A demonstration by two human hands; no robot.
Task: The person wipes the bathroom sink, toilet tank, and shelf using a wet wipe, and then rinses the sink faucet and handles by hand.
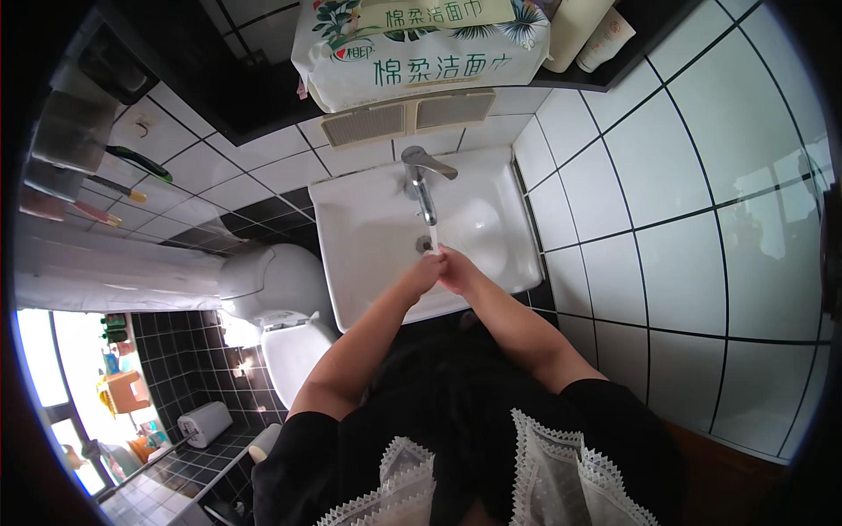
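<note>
My bare left hand (426, 273) and bare right hand (455, 273), meeting under a thin, clear water stream (434, 237).
Nearest: one black short-sleeved top with white lace trim (548, 456), worn by me. Next, my hands, touching each other over the near half of one white, rectangular, glossy basin (355, 232), just my side of its round, dark drain (423, 244); my fingers overlap and show small, so I cannot tell whether they are spread or pressed together. Beyond: one silver metal single-lever tap (416, 171), spout above the stream, lever angled right. Farthest: one black wall shelf (219, 96), bearing one white soft package with leaf print (421, 70) and, to its right, one white squeeze tube (605, 42).
</note>
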